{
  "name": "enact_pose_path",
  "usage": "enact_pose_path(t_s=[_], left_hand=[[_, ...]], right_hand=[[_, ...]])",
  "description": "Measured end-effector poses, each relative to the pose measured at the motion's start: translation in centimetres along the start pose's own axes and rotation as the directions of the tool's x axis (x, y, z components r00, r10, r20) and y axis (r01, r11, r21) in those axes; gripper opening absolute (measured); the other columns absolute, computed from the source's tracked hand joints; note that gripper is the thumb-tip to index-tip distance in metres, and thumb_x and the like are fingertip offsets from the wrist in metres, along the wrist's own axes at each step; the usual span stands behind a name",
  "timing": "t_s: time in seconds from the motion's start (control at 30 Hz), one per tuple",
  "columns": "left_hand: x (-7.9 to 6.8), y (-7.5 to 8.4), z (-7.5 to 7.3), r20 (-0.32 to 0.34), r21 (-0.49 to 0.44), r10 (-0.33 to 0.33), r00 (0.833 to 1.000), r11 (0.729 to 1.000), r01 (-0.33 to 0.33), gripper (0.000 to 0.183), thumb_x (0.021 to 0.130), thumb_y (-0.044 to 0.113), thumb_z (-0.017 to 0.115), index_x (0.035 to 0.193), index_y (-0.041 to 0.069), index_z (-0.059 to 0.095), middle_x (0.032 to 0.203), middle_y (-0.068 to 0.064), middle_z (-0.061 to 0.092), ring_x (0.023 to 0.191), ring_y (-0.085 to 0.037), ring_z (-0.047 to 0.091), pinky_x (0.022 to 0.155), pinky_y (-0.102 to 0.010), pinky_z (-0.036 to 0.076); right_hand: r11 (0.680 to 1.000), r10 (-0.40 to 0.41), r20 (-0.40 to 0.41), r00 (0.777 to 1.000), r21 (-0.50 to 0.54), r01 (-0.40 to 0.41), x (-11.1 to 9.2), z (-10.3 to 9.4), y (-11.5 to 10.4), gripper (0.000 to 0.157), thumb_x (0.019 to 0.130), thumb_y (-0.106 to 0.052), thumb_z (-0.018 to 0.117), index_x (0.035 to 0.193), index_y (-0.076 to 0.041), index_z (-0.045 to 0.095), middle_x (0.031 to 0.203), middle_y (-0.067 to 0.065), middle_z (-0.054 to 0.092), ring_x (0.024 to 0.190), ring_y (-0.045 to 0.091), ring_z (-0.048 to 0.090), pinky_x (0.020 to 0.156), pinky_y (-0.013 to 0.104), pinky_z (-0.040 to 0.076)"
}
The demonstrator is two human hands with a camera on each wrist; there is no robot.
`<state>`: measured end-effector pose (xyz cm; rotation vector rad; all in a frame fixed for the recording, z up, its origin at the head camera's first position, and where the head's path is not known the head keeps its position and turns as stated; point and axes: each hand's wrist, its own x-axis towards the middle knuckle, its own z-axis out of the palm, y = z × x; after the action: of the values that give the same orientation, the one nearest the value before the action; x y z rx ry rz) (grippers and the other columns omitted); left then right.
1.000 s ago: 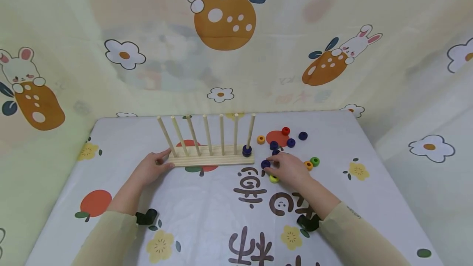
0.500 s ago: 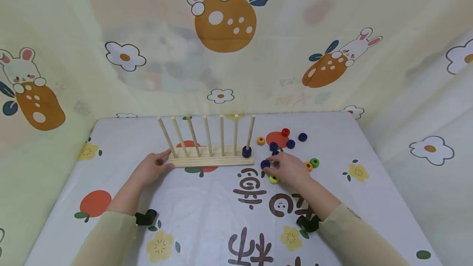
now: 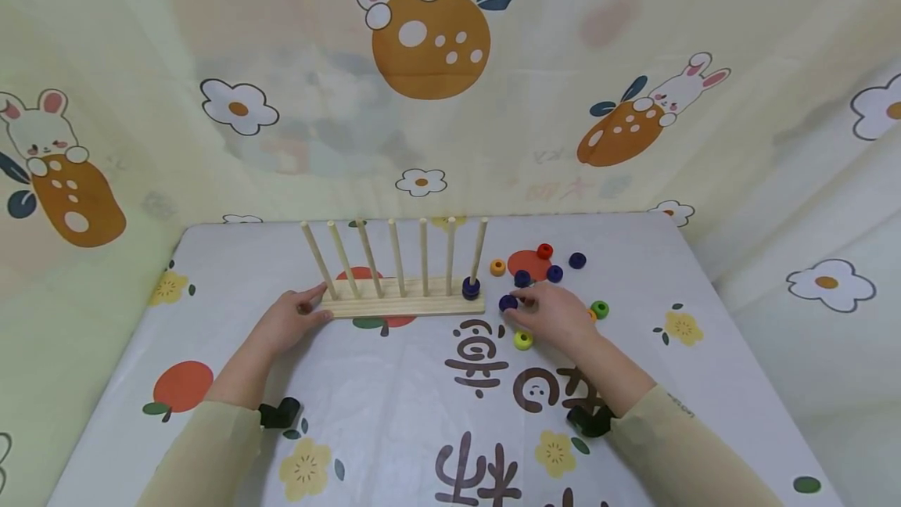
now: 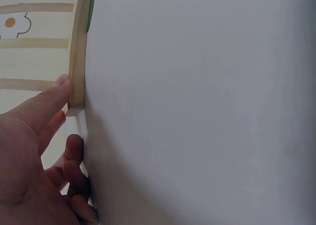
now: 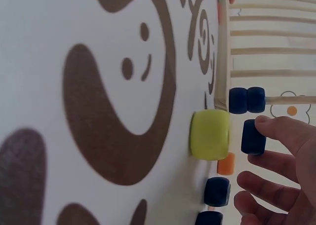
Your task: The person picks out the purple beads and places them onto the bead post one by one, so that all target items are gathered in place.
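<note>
A wooden peg rack with several upright pegs stands across the middle of the table in the head view. My left hand holds its left end, the thumb on the front edge and a finger behind, as the left wrist view also shows. Two dark blue beads are stacked low on the rightmost peg. Just right of that peg, my right hand pinches another dark blue bead between thumb and index finger, raised off the cloth. A yellow-green bead lies below these fingers.
Loose beads lie to the right: dark blue ones, a red bead, an orange bead and a green bead. Another orange bead is partly hidden by the right hand. A patterned cloth backdrop rises behind the table.
The right hand has lifted slightly, the pinched dark blue bead rising with it, and the yellow-green bead shows more fully. The left hand stays on the rack.
</note>
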<state>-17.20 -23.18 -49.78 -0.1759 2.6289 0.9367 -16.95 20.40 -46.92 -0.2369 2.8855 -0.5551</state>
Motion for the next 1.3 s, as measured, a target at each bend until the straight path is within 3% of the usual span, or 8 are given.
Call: enact_pose_path(t_s=[0.17, 0.37, 0.6, 1.03, 1.3], left_hand=[[0.0, 0.0, 0.0, 0.001, 0.0, -0.001, 1.0, 1.0, 0.001, 0.07, 0.093, 0.035, 0.07, 0.153, 0.02, 0.038, 0.115, -0.02, 0.049, 0.101, -0.033, 0.047, 0.086, -0.048, 0.044], [-0.2, 0.3, -0.1, 0.008, 0.001, 0.002, 1.0, 1.0, -0.002, 0.07, 0.093, 0.034, 0.07, 0.153, 0.019, 0.037, 0.114, -0.02, 0.048, 0.101, -0.033, 0.046, 0.085, -0.047, 0.044], [-0.5, 0.6, -0.4, 0.014, -0.001, -0.002, 1.0, 1.0, 0.002, 0.07, 0.093, 0.033, 0.07, 0.153, 0.018, 0.037, 0.114, -0.021, 0.047, 0.102, -0.034, 0.045, 0.085, -0.048, 0.043], [-0.1, 0.3, -0.2, 0.012, 0.005, -0.002, 1.0, 1.0, 0.002, 0.07, 0.093, 0.034, 0.069, 0.153, 0.019, 0.037, 0.114, -0.02, 0.048, 0.102, -0.033, 0.046, 0.085, -0.047, 0.043], [-0.2, 0.4, -0.2, 0.02, 0.006, -0.004, 1.0, 1.0, 0.004, 0.07, 0.094, 0.033, 0.069, 0.153, 0.018, 0.036, 0.113, -0.02, 0.047, 0.102, -0.034, 0.045, 0.087, -0.049, 0.043]], right_hand=[[0.999, 0.008, -0.024, 1.0, 0.031, -0.007, -0.1, -0.3, -0.1, 0.051, 0.088, -0.045, 0.073, 0.129, -0.015, 0.068, 0.117, 0.007, 0.067, 0.106, 0.028, 0.061, 0.091, 0.048, 0.048], [0.999, 0.003, -0.055, 0.999, 0.041, -0.001, -0.2, -1.0, -0.5, 0.05, 0.088, -0.045, 0.072, 0.128, -0.014, 0.069, 0.106, 0.007, 0.067, 0.093, 0.026, 0.058, 0.084, 0.045, 0.049], [0.997, -0.021, -0.094, 0.995, 0.07, 0.027, -0.2, -2.2, -0.9, 0.053, 0.09, -0.047, 0.069, 0.129, -0.011, 0.067, 0.108, 0.009, 0.067, 0.094, 0.026, 0.059, 0.085, 0.046, 0.048], [0.991, -0.044, -0.17, 0.985, 0.119, 0.065, 0.3, -4.0, -2.2, 0.045, 0.089, -0.046, 0.071, 0.122, -0.014, 0.072, 0.094, 0.005, 0.064, 0.082, 0.022, 0.053, 0.069, 0.036, 0.042], [0.99, -0.063, -0.192, 0.979, 0.109, 0.085, 0.0, -5.0, -3.0, 0.047, 0.09, -0.047, 0.07, 0.123, -0.014, 0.071, 0.096, 0.007, 0.065, 0.084, 0.024, 0.054, 0.071, 0.037, 0.043]])
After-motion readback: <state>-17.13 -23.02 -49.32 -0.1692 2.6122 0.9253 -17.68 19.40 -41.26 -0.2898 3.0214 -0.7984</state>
